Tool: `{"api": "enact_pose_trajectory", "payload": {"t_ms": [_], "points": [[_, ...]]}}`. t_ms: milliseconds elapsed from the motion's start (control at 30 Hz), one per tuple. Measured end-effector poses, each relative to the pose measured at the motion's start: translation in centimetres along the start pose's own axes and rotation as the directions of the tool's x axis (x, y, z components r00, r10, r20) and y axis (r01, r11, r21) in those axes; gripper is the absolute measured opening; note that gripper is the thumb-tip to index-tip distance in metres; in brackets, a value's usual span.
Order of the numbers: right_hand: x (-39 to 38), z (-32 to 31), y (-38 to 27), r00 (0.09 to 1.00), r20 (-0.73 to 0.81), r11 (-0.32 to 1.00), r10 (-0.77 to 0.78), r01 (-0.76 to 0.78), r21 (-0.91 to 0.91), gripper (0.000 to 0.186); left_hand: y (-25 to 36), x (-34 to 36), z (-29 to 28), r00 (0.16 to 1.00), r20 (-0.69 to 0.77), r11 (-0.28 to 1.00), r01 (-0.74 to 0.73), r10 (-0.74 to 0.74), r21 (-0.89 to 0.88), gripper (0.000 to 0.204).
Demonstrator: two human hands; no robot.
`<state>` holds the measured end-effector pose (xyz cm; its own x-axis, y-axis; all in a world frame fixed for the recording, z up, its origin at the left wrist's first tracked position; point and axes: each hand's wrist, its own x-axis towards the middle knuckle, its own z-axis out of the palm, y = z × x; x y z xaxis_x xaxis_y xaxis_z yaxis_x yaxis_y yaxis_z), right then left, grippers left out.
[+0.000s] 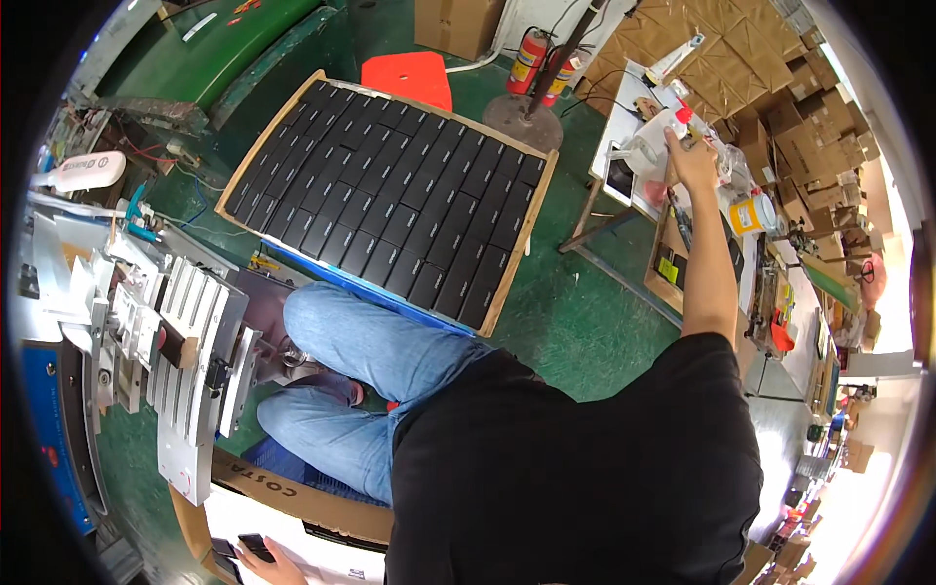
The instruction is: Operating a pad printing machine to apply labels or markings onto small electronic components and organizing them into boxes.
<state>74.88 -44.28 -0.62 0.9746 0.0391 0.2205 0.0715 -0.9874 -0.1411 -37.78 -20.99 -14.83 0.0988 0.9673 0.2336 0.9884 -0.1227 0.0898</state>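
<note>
My right arm stretches out to the white worktable. There my right hand [694, 162] is closed against a translucent plastic bottle [647, 146] with a red top. How far the fingers wrap round the bottle is hard to see. Low in the view, my left hand [277, 567] reaches into an open cardboard carton [261, 486] with a white inner surface. Its fingers are on a small black box [256, 546]; the grip is partly hidden at the picture's edge. A wooden-edged tray [542, 199] full of rows of similar black boxes lies beside my knees.
A phone [620, 179] and a yellow-and-white tub [753, 214] stand on the worktable. Metal machinery [195, 322] rises in front of my legs. Beyond the tray are a red stool [408, 80], a round pole base [523, 125] and fire extinguishers [527, 64]. Cartons [799, 136] are stacked behind the worktable.
</note>
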Motion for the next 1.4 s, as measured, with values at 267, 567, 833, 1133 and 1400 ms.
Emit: {"api": "enact_pose_trajectory", "payload": {"t_ms": [267,567,833,1133,1400], "points": [[-7.6,3.7,-9.3,0.675,-0.263,0.597,-0.690,0.735,0.322,0.047,4.8,3.0,-3.4,0.959,0.220,0.973,0.204,-0.177,-0.106,0.068],[-27.3,-2.2,-31.0,0.203,-0.179,0.011,-0.963,0.690,0.724,0.034,9.8,3.5,-6.0,0.936,-0.006,0.896,0.336,-0.353,-0.290,0.050],[-40.5,-5.3,-39.2,-0.083,-0.263,-0.275,-0.961,0.379,0.884,0.029,12.2,3.4,-7.0,0.856,-0.286,0.703,0.119,-0.431,-0.701,0.035],[-48.0,-3.2,-42.1,-0.082,-0.491,-0.497,-0.867,0.207,0.843,0.019,22.5,8.8,-9.2,0.909,-0.257,0.165,-0.213,-0.328,-0.963,0.036],[-47.7,-2.9,-42.9,0.031,-0.439,-0.430,-0.898,0.147,0.891,0.011,24.7,11.8,-7.6,0.945,-0.216,0.081,-0.202,-0.244,-0.976,0.045]]}}
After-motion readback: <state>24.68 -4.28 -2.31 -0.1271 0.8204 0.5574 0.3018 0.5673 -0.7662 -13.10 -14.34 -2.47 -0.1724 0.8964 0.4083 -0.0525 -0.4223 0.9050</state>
